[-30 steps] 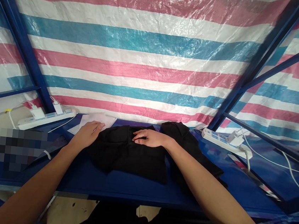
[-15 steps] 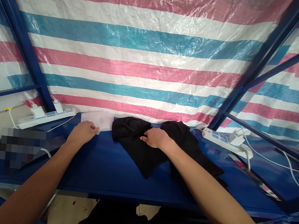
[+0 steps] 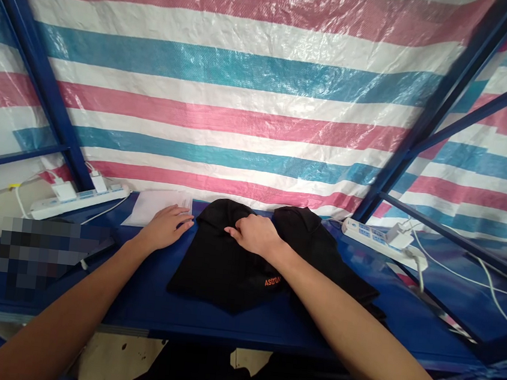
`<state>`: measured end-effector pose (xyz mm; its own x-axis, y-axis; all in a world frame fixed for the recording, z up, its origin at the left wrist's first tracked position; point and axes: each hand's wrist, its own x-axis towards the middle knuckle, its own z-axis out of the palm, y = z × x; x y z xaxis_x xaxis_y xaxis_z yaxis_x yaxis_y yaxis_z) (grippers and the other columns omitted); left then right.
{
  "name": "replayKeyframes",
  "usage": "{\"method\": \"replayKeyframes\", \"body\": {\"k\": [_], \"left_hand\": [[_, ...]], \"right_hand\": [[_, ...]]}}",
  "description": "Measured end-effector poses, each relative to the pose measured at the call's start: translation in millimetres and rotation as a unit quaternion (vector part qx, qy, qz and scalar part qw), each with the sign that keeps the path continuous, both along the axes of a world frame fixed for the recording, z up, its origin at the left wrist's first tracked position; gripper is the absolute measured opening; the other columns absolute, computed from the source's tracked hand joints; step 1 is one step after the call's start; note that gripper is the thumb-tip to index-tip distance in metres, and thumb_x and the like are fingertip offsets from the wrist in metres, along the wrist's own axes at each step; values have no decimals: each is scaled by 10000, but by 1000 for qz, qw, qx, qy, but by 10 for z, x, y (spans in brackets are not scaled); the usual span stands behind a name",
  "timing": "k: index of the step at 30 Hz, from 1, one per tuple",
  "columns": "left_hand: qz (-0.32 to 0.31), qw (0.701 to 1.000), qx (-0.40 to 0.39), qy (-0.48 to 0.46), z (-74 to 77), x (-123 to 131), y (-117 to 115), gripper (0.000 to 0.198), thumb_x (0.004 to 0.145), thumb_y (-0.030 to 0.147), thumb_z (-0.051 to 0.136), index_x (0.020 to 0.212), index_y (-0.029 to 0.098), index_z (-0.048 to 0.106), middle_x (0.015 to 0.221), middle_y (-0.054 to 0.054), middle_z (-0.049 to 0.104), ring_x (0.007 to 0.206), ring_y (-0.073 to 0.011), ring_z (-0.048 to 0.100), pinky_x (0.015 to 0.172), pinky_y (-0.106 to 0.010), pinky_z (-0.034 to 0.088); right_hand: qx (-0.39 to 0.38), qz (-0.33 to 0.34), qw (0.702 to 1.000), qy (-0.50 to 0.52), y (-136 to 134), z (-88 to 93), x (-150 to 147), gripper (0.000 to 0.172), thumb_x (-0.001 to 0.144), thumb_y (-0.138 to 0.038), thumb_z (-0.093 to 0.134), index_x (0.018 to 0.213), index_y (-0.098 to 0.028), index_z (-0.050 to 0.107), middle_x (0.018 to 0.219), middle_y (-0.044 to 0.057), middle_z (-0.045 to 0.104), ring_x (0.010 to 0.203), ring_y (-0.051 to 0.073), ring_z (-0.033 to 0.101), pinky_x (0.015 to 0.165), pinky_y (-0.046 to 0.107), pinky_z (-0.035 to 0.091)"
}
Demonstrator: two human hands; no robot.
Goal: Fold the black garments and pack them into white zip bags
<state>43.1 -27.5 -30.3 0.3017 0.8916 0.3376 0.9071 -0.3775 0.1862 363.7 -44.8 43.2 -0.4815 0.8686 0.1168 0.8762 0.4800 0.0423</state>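
A black garment with small orange lettering lies spread on the blue shelf. My right hand rests on its upper part, fingers curled and pinching the cloth. My left hand lies flat and open on the shelf just left of the garment, its fingers beside a white sheet of paper. A second heap of black cloth lies to the right, partly under my right forearm.
A white power strip with plugs sits at the back left, another power strip with white cables at the right. A striped tarp closes off the back. Blue frame posts rise at both sides. More black cloth hangs below the shelf edge.
The garment, bunched up half a second ago, now lies spread wider toward me, showing orange lettering. My left hand moved right from the paper toward the cloth. My right hand stayed on top.
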Motion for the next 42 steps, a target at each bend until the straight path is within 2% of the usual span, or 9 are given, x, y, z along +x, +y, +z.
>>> {"method": "replayKeyframes", "body": {"k": [7, 12, 15, 20, 25, 30, 35, 39, 42], "left_hand": [[134, 991, 4, 19, 108, -142, -109, 556, 1081, 546, 370, 1092, 196, 803, 1297, -171, 717, 1205, -377, 661, 1033, -515, 538], [122, 990, 62, -15, 178, -61, -210, 466, 1075, 484, 425, 1048, 204, 797, 1334, -159, 696, 1263, -389, 627, 1090, -542, 511], [-18, 991, 104, -77, 315, 387, -433, 389, 1103, 399, 439, 1107, 204, 776, 1231, -129, 726, 1192, -306, 652, 1129, -482, 500], [-264, 959, 38, -99, 535, 1611, -1019, 279, 1124, 356, 529, 1171, 235, 777, 1261, -96, 721, 1210, -254, 648, 1112, -411, 529], [-269, 963, -2, -12, 442, 2360, -1205, 383, 1009, 448, 735, 1304, 205, 752, 1185, -148, 690, 1071, -313, 682, 891, -452, 614], [-232, 971, -50, 14, 333, 2419, -1214, 218, 1006, 190, 564, 1113, 206, 753, 1074, -93, 695, 912, -239, 721, 730, -351, 589], [-203, 976, -69, 25, 410, 2375, -1358, 166, 995, 324, 594, 1047, 191, 679, 1018, -86, 701, 913, -277, 727, 738, -383, 593], [-179, 980, -85, 6, 442, 2390, -1399, 409, 986, 569, 668, 1124, 184, 679, 1116, -112, 706, 955, -313, 737, 774, -416, 607], [-180, 980, -81, -14, 424, 2400, -1375, 233, 1005, 357, 643, 1167, 200, 702, 1109, -100, 710, 946, -294, 743, 760, -385, 595]], "right_hand": [[22, -39, 992, 118, 347, -78, 210, 385, 1118, -514, 509, 1240, -225, 732, 1251, 138, 759, 1116, 300, 725, 904, 339, 527], [-19, -128, 980, 149, 637, -185, 369, 552, 1097, -568, 532, 1437, -146, 639, 1407, 218, 704, 1300, 350, 679, 1017, 381, 529], [-101, -137, 971, 165, 773, -219, 430, 610, 1075, -648, 530, 1397, -149, 670, 1351, 204, 754, 1233, 338, 730, 1003, 371, 539], [-161, -154, 954, 201, 871, -203, 520, 619, 1065, -675, 515, 1275, -139, 745, 1143, 179, 822, 1003, 306, 796, 839, 341, 577], [-237, -138, 934, 231, 862, -201, 646, 669, 952, -776, 651, 1191, -165, 780, 830, 74, 785, 596, 197, 682, 608, 306, 528], [-206, -147, 901, 351, 921, -246, 692, 549, 922, -473, 853, 1345, -155, 705, 850, 40, 761, 568, 130, 601, 530, 240, 443], [-148, -173, 899, 375, 993, -278, 702, 402, 931, -279, 858, 1272, -128, 708, 793, 36, 742, 555, 114, 579, 498, 206, 401], [-256, -143, 869, 399, 935, -247, 737, 727, 844, -380, 939, 1443, -138, 607, 796, 50, 760, 546, 151, 623, 484, 233, 485], [-311, -127, 851, 404, 859, -193, 767, 956, 775, -365, 977, 1568, -162, 485, 894, 76, 784, 587, 173, 668, 478, 241, 523]]}}
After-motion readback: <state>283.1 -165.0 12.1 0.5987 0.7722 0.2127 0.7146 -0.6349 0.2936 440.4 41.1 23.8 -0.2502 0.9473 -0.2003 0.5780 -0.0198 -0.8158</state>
